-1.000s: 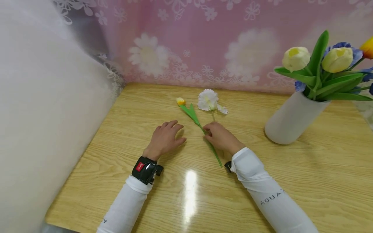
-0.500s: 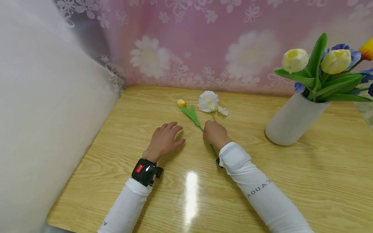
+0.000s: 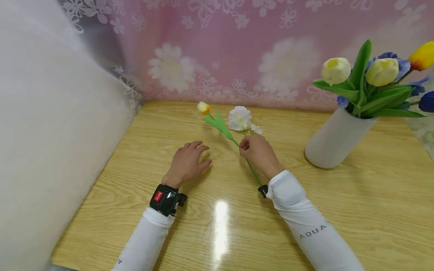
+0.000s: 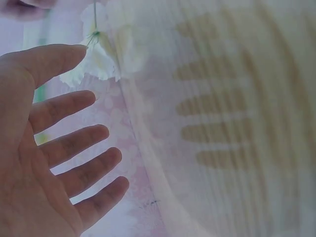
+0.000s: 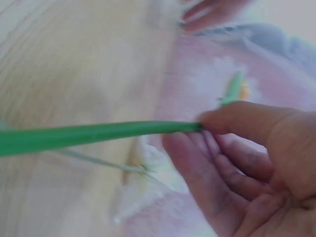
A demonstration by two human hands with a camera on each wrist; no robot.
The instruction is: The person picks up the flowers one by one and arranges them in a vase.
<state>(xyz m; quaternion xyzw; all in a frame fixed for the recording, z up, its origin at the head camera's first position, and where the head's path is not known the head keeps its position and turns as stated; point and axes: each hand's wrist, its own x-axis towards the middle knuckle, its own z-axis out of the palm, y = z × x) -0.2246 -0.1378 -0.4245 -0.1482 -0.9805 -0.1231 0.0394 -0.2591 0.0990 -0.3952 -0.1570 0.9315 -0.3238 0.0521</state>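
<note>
My right hand (image 3: 259, 152) pinches the green stem (image 5: 98, 136) of a yellow-and-white tulip (image 3: 204, 108) between thumb and fingertips. The tulip slants from upper left to lower right, its two leaves (image 3: 218, 124) beyond the hand. Behind that hand lies a white ruffled flower (image 3: 239, 118) on the table, part of its thin stem (image 5: 106, 161) hidden by the hand in the head view. My left hand (image 3: 186, 162) is to the left, palm down over the table with fingers spread and holding nothing; the left wrist view shows its separate fingers (image 4: 74, 143).
A white vase (image 3: 339, 139) leans at the right, filled with cream tulips (image 3: 335, 71), blue flowers (image 3: 426, 101) and an orange-yellow tulip (image 3: 422, 56). A pink floral curtain (image 3: 220, 49) borders the wooden table (image 3: 135, 226) at the back, and white cloth (image 3: 51, 131) hangs at the left.
My right hand has closed on the tulip stem and drawn back slightly; the tulip's head has shifted up and left, with its leaves raised. My left hand has barely moved.
</note>
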